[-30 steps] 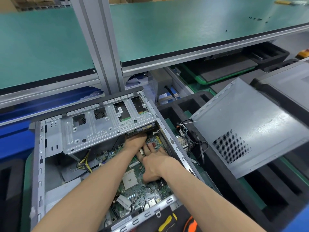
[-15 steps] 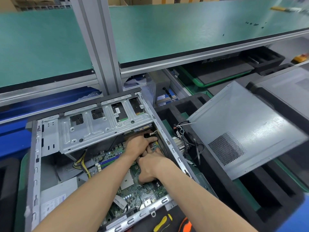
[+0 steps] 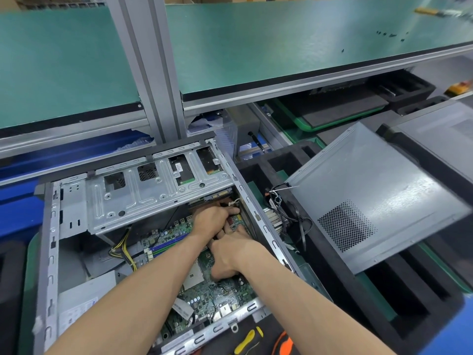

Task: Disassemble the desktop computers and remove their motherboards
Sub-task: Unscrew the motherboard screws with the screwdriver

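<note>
The motherboard (image 3: 204,285) is seen lying flat on the floor of the open case (image 3: 48,252), its long axis running from the near edge away toward the drive cage (image 3: 153,193). The left hand (image 3: 212,219) is curled round a connector at the board's far right corner, under the cage, while the right hand (image 3: 230,254) is pressed on the board just nearer, fingers bent; what these hold cannot be told.
</note>
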Tool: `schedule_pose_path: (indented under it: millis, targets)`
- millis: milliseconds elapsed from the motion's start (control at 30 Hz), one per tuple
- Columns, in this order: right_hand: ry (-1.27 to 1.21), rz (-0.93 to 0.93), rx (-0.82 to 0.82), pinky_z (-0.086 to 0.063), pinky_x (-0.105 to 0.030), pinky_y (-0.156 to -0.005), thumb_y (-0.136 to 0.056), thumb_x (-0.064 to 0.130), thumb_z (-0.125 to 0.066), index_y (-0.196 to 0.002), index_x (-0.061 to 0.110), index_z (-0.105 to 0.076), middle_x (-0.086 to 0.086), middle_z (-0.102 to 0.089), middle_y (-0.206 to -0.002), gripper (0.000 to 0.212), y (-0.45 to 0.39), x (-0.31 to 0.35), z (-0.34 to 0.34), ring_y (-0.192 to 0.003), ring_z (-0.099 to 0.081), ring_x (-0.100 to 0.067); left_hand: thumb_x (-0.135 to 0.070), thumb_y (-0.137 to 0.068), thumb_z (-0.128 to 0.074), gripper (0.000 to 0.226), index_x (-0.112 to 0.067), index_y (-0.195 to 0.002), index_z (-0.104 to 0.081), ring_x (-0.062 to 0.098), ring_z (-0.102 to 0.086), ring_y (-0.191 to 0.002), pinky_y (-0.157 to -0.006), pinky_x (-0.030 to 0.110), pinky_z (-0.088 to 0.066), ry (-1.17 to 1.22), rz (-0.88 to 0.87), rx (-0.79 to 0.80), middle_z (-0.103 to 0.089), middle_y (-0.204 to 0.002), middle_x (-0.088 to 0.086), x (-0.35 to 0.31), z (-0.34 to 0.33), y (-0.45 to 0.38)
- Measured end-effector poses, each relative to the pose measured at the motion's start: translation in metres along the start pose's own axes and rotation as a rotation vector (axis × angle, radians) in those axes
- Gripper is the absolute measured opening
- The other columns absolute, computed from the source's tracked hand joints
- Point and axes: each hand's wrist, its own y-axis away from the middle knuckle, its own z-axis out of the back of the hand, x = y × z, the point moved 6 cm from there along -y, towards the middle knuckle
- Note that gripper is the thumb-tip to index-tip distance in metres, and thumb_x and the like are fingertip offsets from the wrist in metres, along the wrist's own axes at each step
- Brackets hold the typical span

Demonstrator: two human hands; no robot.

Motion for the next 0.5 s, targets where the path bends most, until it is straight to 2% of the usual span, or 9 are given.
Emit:
schedule_pose_path:
  millis: [67,100,233,333,433,500]
  targets:
    - [0.003,0.000,0.001,-0.004,-0.060,-0.121,-0.090,0.035,-0.056,-0.153,0.008,-0.032,-0.023,-0.019,-0.163,0.073,0.0000,0.0002,0.0003,-0.153,-0.004,-0.040,-0.057,-0.089,-0.062,0.042,-0.020,-0.082,-0.078,-0.005,-0.054,-0.045,-0.055,0.018,-0.034,-0.028,-0.030,0.004,-0.065,-0.052,-0.002,-0.0016,-0.0008,0.0002]
    - [0.003,0.000,0.001,-0.004,-0.060,-0.121,-0.090,0.036,-0.056,-0.153,0.008,-0.031,-0.023,-0.018,-0.163,0.073,0.0000,0.0001,0.0003,-0.153,-0.003,-0.040,-0.057,-0.090,-0.062,0.042,-0.019,-0.083,-0.078,-0.006,-0.054,-0.044,-0.055,0.017,-0.034,-0.028,-0.032,0.005,-0.064,-0.049,-0.003,-0.0022,-0.0011,0.0002]
    - [-0.002,0.001,0.001,-0.003,-0.059,-0.121,-0.089,0.033,-0.056,-0.155,0.010,-0.028,-0.021,-0.016,-0.164,0.075,0.0010,0.0002,0.0002,-0.153,-0.005,-0.039,-0.055,-0.087,-0.066,0.037,-0.021,-0.073,-0.071,-0.006,-0.054,-0.046,-0.054,0.018,-0.036,0.018,0.005,-0.004,-0.061,-0.044,-0.012,-0.0037,0.0004,0.0002]
    - [0.001,-0.001,0.003,-0.003,-0.059,-0.121,-0.090,0.032,-0.055,-0.154,0.009,-0.030,-0.021,-0.013,-0.165,0.074,0.0019,0.0006,0.0006,-0.154,-0.002,-0.039,-0.045,-0.089,-0.068,0.027,-0.029,-0.067,-0.068,-0.013,-0.053,-0.043,-0.050,0.006,-0.038,0.067,-0.037,-0.006,-0.057,-0.041,-0.020,-0.0072,0.0016,0.0019]
    - [0.017,-0.004,0.012,-0.004,-0.059,-0.121,-0.090,0.033,-0.055,-0.152,0.007,-0.034,-0.023,-0.016,-0.164,0.070,0.0020,0.0011,0.0007,-0.153,-0.002,-0.040,-0.041,-0.095,-0.059,0.027,-0.032,-0.076,-0.076,-0.013,-0.053,-0.043,-0.052,0.003,-0.035,0.018,-0.065,0.008,-0.060,-0.043,-0.019,-0.0063,0.0003,0.0050]
    - [0.024,-0.004,0.011,-0.005,-0.059,-0.121,-0.090,0.035,-0.055,-0.152,0.007,-0.035,-0.023,-0.017,-0.164,0.070,0.0017,0.0015,0.0008,-0.153,-0.005,-0.040,-0.042,-0.096,-0.056,0.035,-0.034,-0.066,-0.072,-0.009,-0.056,-0.044,-0.054,0.007,-0.036,0.011,-0.049,0.023,-0.062,-0.045,-0.014,-0.0047,-0.0010,0.0040]
